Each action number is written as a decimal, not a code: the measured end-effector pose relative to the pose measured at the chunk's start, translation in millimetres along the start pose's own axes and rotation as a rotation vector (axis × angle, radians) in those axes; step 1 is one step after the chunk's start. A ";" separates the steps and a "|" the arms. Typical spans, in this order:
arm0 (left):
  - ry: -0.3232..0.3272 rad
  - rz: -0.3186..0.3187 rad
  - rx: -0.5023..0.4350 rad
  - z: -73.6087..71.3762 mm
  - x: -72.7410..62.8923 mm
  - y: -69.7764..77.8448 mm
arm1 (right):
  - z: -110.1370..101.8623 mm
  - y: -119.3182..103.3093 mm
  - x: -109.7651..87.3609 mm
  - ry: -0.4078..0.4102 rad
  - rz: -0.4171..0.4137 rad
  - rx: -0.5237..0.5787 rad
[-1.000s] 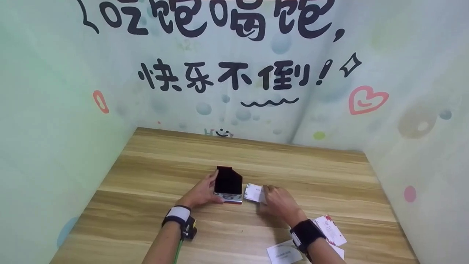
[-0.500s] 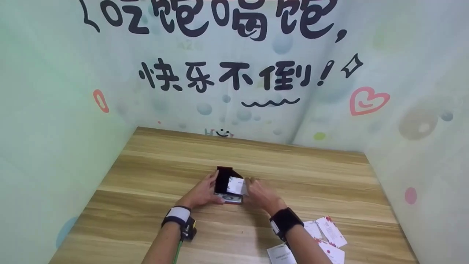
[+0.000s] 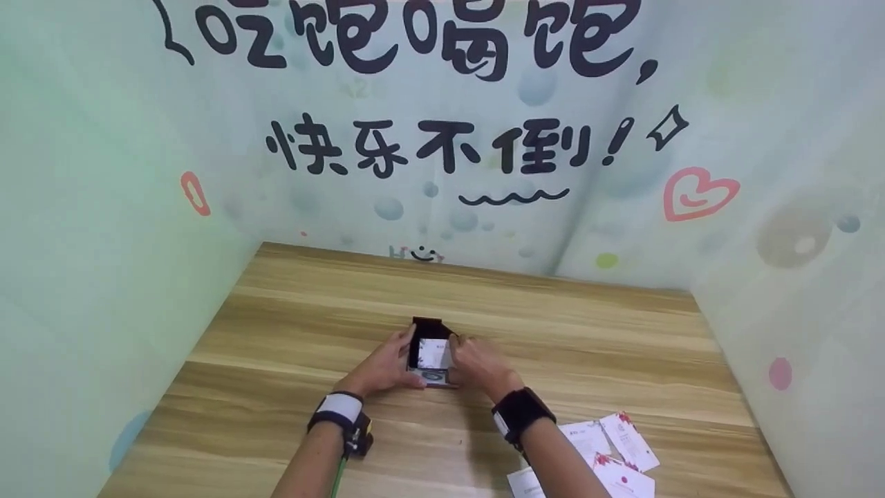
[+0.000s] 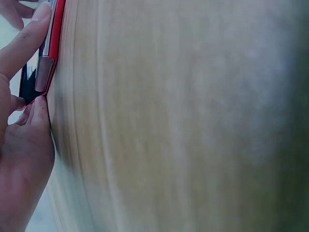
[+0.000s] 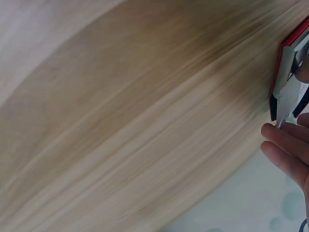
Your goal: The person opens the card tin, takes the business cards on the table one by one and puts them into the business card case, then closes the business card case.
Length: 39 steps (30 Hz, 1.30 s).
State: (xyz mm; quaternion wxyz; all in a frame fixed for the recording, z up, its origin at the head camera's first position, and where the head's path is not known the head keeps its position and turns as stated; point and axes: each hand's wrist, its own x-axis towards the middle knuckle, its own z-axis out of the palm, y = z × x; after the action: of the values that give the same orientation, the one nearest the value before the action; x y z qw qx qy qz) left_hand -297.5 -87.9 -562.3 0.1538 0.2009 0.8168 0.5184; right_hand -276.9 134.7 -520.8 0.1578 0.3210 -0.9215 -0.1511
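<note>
An open business card case (image 3: 427,327) with a black inside lies near the middle of the table. In the left wrist view the case (image 4: 56,34) shows a red outside and a metal-looking edge. My left hand (image 3: 379,365) grips its left side, thumb at the front and fingers along the side. My right hand (image 3: 482,363) pinches the right end of a white business card (image 3: 433,353), which lies over the inside of the case. The right wrist view shows the card (image 5: 288,99) between thumb and fingers, close to the case's edge. Whether it touches the bottom I cannot tell.
Several loose business cards lie at the front right, among them one with red flowers (image 3: 629,441) and a plain white one (image 3: 527,484) partly under the right forearm. A printed cloth wall (image 3: 387,228) stands behind the wooden table (image 3: 297,297).
My right hand has brought the business card leftward from beside the case to over its inside. My left hand has kept its grip on the case.
</note>
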 end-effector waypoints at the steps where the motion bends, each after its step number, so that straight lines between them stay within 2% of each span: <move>1: -0.001 -0.001 0.001 0.4 0.2 -0.4 | -0.6 -1.0 1.4 -0.006 0.004 0.004; 7: 0.001 -0.005 0.026 1.3 -0.5 -3.0 | -1.0 -7.5 7.5 -0.012 0.017 0.075; 13: -0.008 0.021 0.021 1.9 0.3 -4.1 | 4.1 -10.7 7.9 0.024 0.062 0.137; 18: -0.002 0.010 0.047 2.2 0.5 -1.9 | 7.6 -10.8 7.8 0.046 0.081 0.173; 24: -0.002 -0.014 0.050 2.0 2.1 2.5 | 8.7 -12.2 6.2 0.010 0.129 0.150; 32: 0.017 -0.051 0.097 0.4 1.1 2.8 | 7.9 -16.3 5.0 0.021 0.163 0.148; 39: 0.024 -0.005 0.071 1.0 0.6 0.4 | 11.5 -20.0 2.2 0.041 0.192 0.157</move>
State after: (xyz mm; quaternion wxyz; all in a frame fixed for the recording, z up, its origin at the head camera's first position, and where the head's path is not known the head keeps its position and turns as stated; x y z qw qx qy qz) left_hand -297.6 -86.7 -562.3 0.1382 0.1979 0.8370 0.4911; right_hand -272.1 120.4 -538.4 0.1648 0.2455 -0.9536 -0.0562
